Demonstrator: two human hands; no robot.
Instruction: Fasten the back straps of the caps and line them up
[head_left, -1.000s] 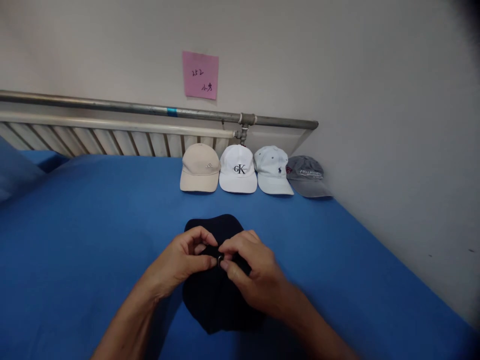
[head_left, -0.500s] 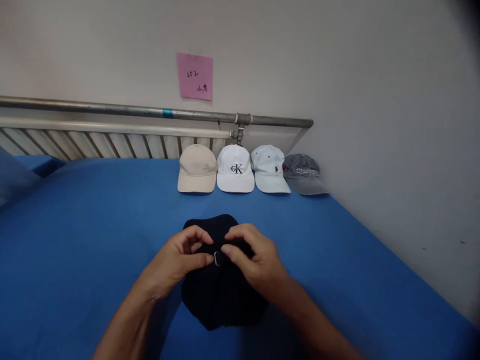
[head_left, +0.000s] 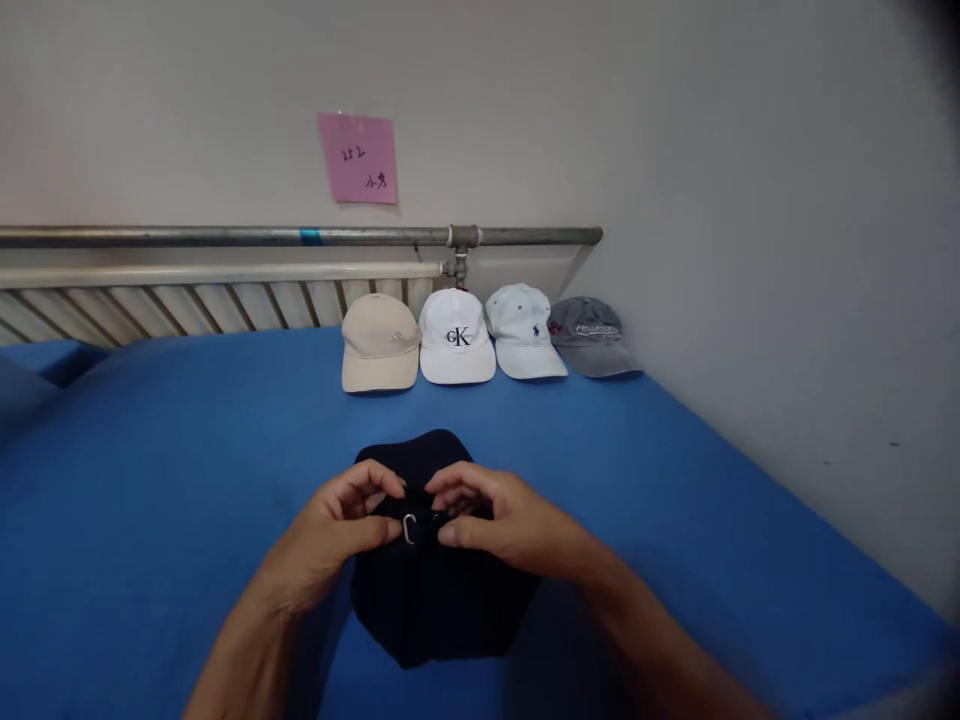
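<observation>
A black cap is in front of me on the blue sheet, its brim pointing away and its back strap toward me. At the strap a small silver metal buckle shows. My left hand pinches the cap's rear edge just left of the buckle. To the right of it, my right hand grips the strap side between thumb and fingers. Both hands are closed on the cap, and the strap end between them is too dark to make out fully.
Behind the black cap a row holds a beige cap, a white cap, a pale blue cap and a grey cap. A radiator, a metal pipe and a pink note are at the wall.
My right thumb has shifted lower and the fingers have spread around the strap, opening a gap beside the buckle. The view has turned slightly, so the caps appear further left.
</observation>
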